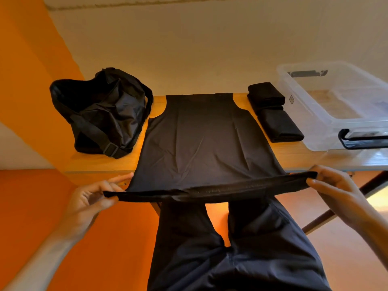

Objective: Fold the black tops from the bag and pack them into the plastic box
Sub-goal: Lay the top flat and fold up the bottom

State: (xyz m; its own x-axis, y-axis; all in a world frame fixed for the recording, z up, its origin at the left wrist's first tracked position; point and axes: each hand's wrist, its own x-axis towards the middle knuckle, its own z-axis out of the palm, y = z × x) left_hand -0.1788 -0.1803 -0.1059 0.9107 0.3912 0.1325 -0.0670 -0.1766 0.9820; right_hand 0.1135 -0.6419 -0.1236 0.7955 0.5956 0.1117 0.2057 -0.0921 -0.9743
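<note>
A black sleeveless top [201,139] lies spread flat on the wooden table [298,156], neck end away from me. Its hem hangs off the near edge, stretched taut between my hands. My left hand [94,198] pinches the hem's left corner. My right hand [336,185] grips the hem's right corner. A black bag [98,112] with a strap sits slumped at the table's left. Two folded black tops [273,112] lie in a row right of the spread top. The clear plastic box [310,122] stands at the far right; I cannot tell what lies inside it.
The box has a black handle clip [361,139] on its near end. A plain wall runs behind the table. Dark table legs [336,208] angle down at the right. My black trousers [231,248] fill the lower middle, over an orange floor.
</note>
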